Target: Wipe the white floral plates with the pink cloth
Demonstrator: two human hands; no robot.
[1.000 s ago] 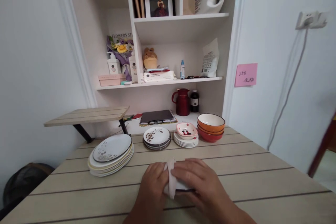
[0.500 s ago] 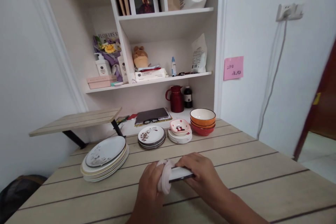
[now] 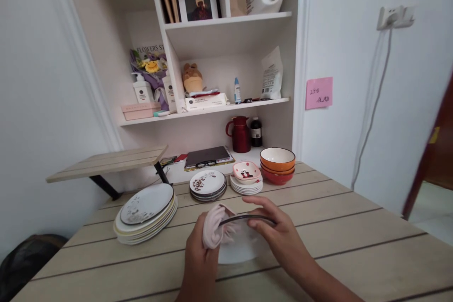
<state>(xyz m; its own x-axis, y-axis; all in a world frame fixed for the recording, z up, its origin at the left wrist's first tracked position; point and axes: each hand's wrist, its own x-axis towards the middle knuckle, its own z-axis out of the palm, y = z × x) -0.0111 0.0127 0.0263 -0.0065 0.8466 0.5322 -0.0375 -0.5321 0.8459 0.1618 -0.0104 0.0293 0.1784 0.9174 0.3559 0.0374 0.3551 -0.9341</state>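
A white plate with a dark rim (image 3: 242,251) is tilted up between my two hands, over the front of the table. My left hand (image 3: 200,250) is closed on a pale pink cloth (image 3: 212,230), which is folded around the plate's left edge. At the plate's right side, my right hand (image 3: 278,233) grips the dark rim between thumb and fingers, its index finger raised a little. Beyond the hands stands a stack of small dark-rimmed plates (image 3: 208,183), the top one with a brown flower print.
A stack of larger plates (image 3: 146,205) sits at the left, near a raised wooden shelf (image 3: 109,163). Behind my right hand are a pink square bowl (image 3: 247,172) on small white plates (image 3: 247,188) and stacked orange and red bowls (image 3: 278,165). A red jug (image 3: 241,134) stands farther back.
The plate has turned from nearly edge-on to tilted, so its white face shows below the rim. My right index finger has lifted, and the cloth has shifted on the left edge.
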